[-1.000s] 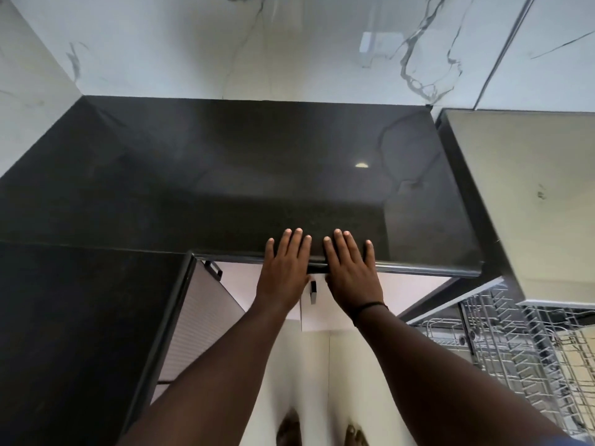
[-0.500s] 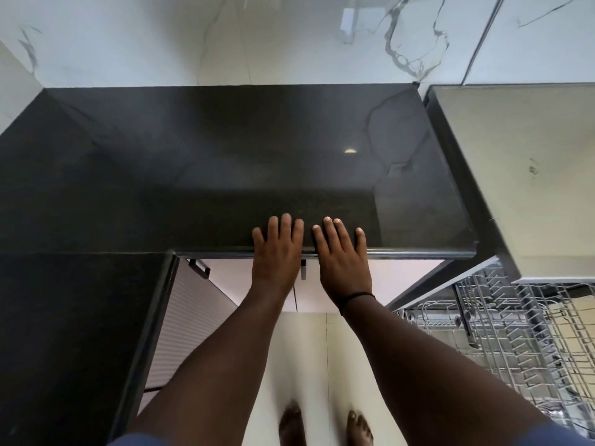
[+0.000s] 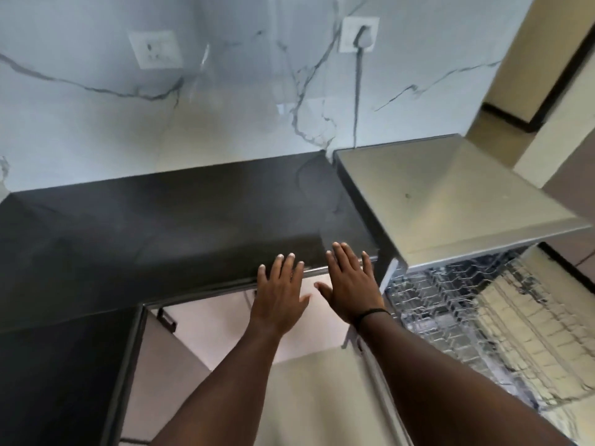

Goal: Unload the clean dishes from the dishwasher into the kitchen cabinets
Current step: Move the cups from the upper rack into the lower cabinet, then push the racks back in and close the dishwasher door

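Head cam: dishwasher (image 3: 450,194) sits at the right end of the counter (image 3: 161,226), its wire rack (image 3: 483,317) pulled out below and blurry, can't tell if any dishes are in it. Left hand (image 3: 280,294) and right hand (image 3: 351,284) are both flat w/ fingers straight and spread at the counter's front edge, holding nothing, prob just resting between loads imo. Count: 2 hands, 1 rack visible, 2 wall sockets (image 3: 154,48), one w/ a plug in it. Lower cabinet (image 3: 225,317) is right under the hands.
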